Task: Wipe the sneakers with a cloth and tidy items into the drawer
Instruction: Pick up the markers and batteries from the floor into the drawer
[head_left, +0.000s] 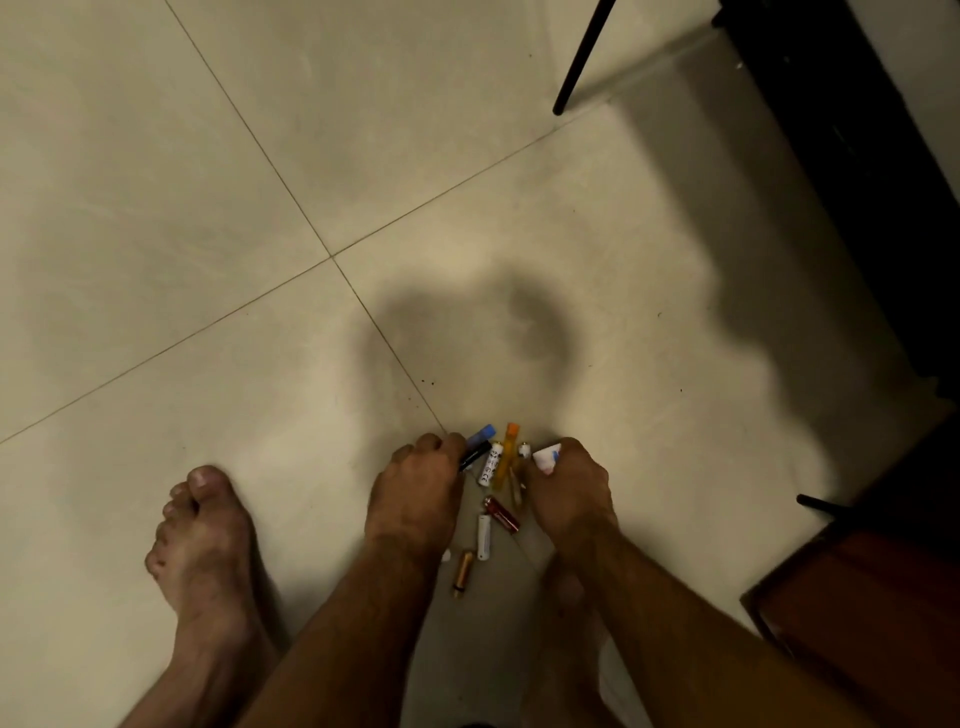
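Several small batteries and tubes lie in a heap on the pale tiled floor: a white battery (488, 463), an orange-capped tube (508, 453), a red battery (502, 514), another white battery (483, 536) and a gold battery (462, 573). My left hand (418, 499) is curled at the heap's left side, fingers closed on a black pen-like item (475, 454) next to a blue-capped one (481, 434). My right hand (569, 493) is curled at the right side, closed on a small white item (546, 458). No sneakers, cloth or drawer are in view.
My bare left foot (205, 540) stands on the floor left of the hands. A dark wooden piece of furniture (872, 613) fills the lower right corner. A black thin leg (582, 57) and a dark cabinet (857, 156) stand at the upper right.
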